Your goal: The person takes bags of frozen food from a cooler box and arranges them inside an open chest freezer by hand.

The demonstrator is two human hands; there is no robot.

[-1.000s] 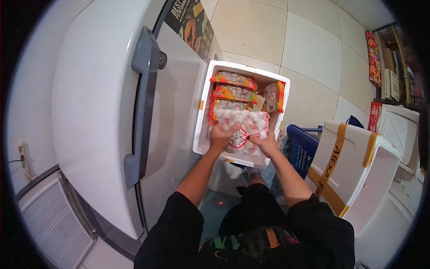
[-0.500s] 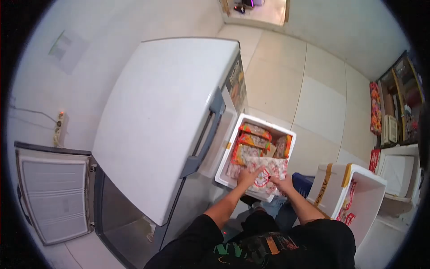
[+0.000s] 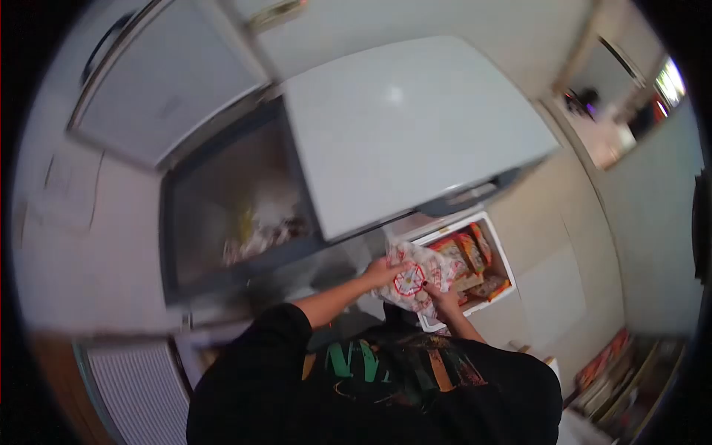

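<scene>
A clear bag of pale round food with red print (image 3: 409, 280) is held between my two hands, over the left edge of a white foam box (image 3: 506, 259). My left hand (image 3: 383, 273) is closed on the bag's left side. My right hand (image 3: 443, 298) grips its lower right side. Inside the box lie several orange and red food packets (image 3: 475, 248). The view is somewhat blurred by motion.
A chest freezer with a white closed lid (image 3: 423, 126) stands beyond the box. Its left compartment (image 3: 237, 200) is open, with packets (image 3: 263, 237) inside and a raised lid (image 3: 170, 81) behind. Shelves (image 3: 630, 378) stand at the lower right.
My view has swung left toward the freezer's open compartment. Both hands have lifted the bag and moved it from inside the foam box to over its left edge.
</scene>
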